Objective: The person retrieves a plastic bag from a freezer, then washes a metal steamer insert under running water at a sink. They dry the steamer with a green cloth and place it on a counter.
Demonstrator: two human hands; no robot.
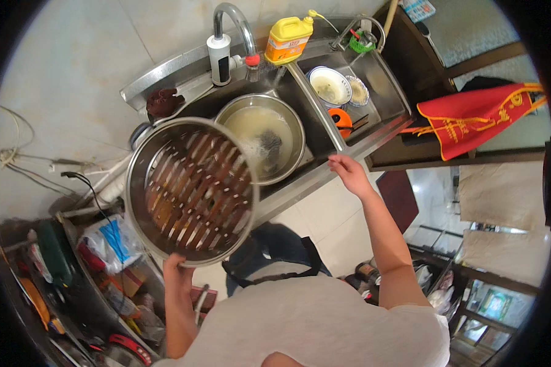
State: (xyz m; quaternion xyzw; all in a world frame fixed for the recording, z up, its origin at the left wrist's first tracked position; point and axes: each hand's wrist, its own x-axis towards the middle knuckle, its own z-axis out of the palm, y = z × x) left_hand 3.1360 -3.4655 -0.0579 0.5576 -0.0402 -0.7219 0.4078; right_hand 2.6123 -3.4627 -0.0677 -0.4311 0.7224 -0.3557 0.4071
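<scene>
My left hand grips the near rim of a large round metal steamer tier. The tier is tilted beside the left end of the sink, and its slotted brownish base is blurred. Partly behind its right edge, a stainless steel basin stands in the left sink bowl, holding cloudy water with a dark patch in it. Above the sink's front edge is my right hand, bare and loosely bent, with nothing seen in it.
A gooseneck faucet and a yellow jug stand behind the sink. The right bowl holds a white bowl, a patterned dish and an orange object. A red apron hangs at right; a cluttered shelf stands at lower left.
</scene>
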